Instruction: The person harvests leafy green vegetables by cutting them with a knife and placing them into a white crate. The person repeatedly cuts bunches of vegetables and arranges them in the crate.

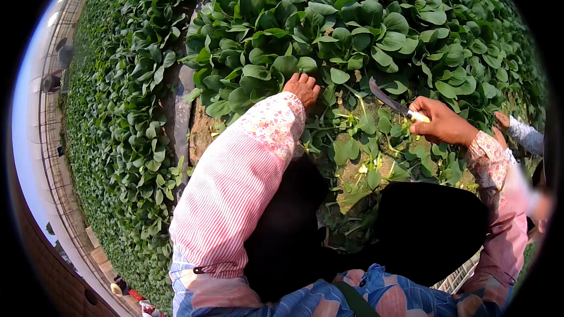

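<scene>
My right hand (440, 122) holds a curved, sickle-like knife (387, 99) by its pale handle, with the blade pointing up and left over the leaves. To the left, my left hand (303, 90) reaches in among the leafy green plants (286, 64) at the near edge of the uncut growth; its fingertips are partly against the leaves, and whether it grips a stem cannot be seen. Between and below my hands, loose leaves and pale cut stems (362, 169) lie on the soil.
A co-worker's hands (502, 125) are among the plants at the far right. A strip of grey plastic film (183, 101) runs between this bed and another leafy bed (119, 119) on the left. Other people stand or crouch along the far left edge.
</scene>
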Motion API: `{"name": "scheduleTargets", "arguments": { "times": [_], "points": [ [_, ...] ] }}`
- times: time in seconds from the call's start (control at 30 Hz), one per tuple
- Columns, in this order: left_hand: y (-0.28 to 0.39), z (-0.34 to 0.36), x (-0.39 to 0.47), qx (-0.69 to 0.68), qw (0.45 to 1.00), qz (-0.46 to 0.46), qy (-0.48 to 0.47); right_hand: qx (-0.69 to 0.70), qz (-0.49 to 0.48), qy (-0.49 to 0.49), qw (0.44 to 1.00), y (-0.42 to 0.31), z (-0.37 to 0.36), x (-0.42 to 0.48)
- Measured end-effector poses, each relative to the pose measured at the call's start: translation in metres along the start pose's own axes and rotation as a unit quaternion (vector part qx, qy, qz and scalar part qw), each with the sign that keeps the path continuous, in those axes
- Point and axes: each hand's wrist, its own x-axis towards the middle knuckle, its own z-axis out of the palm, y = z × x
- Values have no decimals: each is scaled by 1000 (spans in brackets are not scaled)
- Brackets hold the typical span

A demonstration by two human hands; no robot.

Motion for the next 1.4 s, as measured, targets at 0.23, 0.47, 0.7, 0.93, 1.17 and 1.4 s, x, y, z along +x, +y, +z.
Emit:
{"name": "scheduleTargets", "arguments": {
  "times": [0.23,0.47,0.7,0.93,1.17,1.4],
  "points": [
    [-73,29,32,-20,975,-212,59,-206,45,-49,976,7,32,103],
    [-93,15,43,-39,984,-163,-62,-100,-115,27,988,24,93,202],
    [-120,34,36,-216,927,-299,70,-46,-78,132,987,16,89,232],
    [-129,47,35,-247,903,-337,95,290,-38,109,950,-17,110,297],
    [-132,42,39,-265,894,-355,63,414,-63,79,905,-16,130,341],
    [-140,28,58,-279,866,-411,54,411,-19,91,907,-20,144,345]
  ]
}}
